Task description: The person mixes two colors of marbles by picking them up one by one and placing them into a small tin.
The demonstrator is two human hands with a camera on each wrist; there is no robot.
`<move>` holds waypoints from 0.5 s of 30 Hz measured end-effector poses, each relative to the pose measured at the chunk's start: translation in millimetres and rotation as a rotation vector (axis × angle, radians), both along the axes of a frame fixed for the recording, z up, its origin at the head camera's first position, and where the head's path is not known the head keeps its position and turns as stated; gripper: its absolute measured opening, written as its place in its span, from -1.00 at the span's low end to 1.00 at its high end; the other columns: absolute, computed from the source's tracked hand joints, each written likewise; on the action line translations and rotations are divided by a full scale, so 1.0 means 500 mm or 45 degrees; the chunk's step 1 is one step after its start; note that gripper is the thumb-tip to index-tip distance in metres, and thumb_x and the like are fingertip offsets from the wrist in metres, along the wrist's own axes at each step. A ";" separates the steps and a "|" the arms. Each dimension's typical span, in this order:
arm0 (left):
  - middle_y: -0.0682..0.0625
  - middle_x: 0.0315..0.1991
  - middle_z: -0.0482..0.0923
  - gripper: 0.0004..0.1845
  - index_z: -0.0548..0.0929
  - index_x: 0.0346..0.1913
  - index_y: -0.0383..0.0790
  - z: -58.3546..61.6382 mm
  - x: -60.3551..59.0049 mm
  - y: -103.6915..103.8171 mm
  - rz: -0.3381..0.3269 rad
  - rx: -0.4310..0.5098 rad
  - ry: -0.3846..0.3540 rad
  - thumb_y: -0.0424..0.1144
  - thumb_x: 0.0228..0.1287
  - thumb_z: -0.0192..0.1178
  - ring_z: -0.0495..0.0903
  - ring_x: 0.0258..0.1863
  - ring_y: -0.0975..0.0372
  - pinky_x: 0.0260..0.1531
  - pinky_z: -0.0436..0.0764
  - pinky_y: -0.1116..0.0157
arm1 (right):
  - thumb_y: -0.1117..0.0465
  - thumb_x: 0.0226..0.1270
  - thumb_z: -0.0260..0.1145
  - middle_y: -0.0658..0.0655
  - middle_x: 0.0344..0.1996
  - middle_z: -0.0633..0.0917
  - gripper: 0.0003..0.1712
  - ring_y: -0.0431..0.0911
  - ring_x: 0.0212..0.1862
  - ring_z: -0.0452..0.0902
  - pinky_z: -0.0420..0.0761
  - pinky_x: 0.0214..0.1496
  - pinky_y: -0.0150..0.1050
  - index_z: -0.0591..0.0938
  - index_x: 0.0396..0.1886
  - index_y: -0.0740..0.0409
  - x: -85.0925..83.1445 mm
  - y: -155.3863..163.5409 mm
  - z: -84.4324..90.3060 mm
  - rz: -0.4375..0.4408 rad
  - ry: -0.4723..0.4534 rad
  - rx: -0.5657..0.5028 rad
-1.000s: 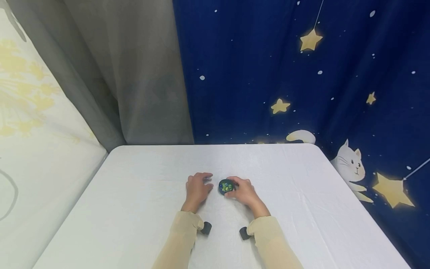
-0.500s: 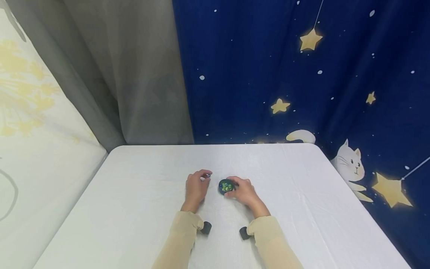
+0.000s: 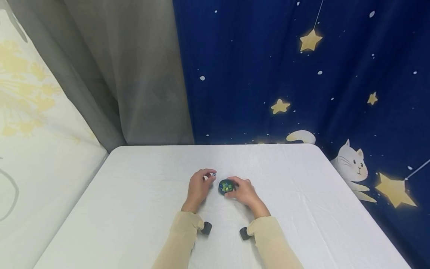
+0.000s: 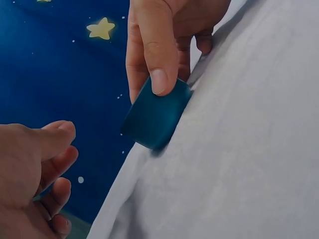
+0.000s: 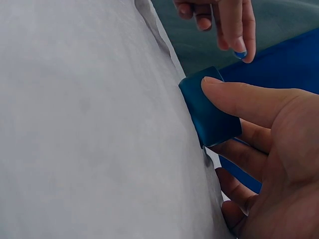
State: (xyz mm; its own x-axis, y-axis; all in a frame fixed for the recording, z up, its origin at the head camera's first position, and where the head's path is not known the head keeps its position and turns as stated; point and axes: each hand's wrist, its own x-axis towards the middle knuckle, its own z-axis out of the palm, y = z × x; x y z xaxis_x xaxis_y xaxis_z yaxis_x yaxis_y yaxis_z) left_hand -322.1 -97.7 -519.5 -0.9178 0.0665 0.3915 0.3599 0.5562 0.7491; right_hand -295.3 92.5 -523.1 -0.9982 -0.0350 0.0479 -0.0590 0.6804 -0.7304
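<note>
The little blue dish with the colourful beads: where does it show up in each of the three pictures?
Head: blue dish at table centre, between both hands.
Left wrist: dish upper centre, under the right hand's thumb.
Right wrist: dish right of centre.
Shared landmark: the white tablecloth.

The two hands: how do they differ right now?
The right hand grips the small dark-blue dish of beads, thumb on its wall; the left hand stays apart from it. The left hand pinches a tiny bluish bead at its fingertips; the right carries none. Both rest on the white table.
</note>
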 end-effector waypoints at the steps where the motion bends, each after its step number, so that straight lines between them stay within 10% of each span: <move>1: 0.15 -0.37 0.55 -0.82 0.73 -0.10 0.00 0.001 0.000 0.000 -0.009 0.006 0.012 -0.25 0.24 0.34 0.43 -0.39 0.25 -0.30 0.45 0.26 | 0.10 -0.04 0.57 0.11 0.15 0.60 -0.33 0.15 0.18 0.34 0.29 0.17 0.27 0.60 0.17 -0.09 0.000 0.000 0.001 0.000 -0.001 -0.002; 15: 0.15 -0.40 0.48 -0.81 0.74 -0.10 0.01 0.015 0.009 0.009 -0.153 0.134 0.026 -0.23 0.21 0.35 0.39 -0.42 0.26 -0.37 0.41 0.33 | 0.08 -0.03 0.56 0.10 0.15 0.61 -0.32 0.16 0.19 0.34 0.28 0.17 0.29 0.59 0.18 -0.07 0.003 0.000 0.004 0.015 0.009 0.022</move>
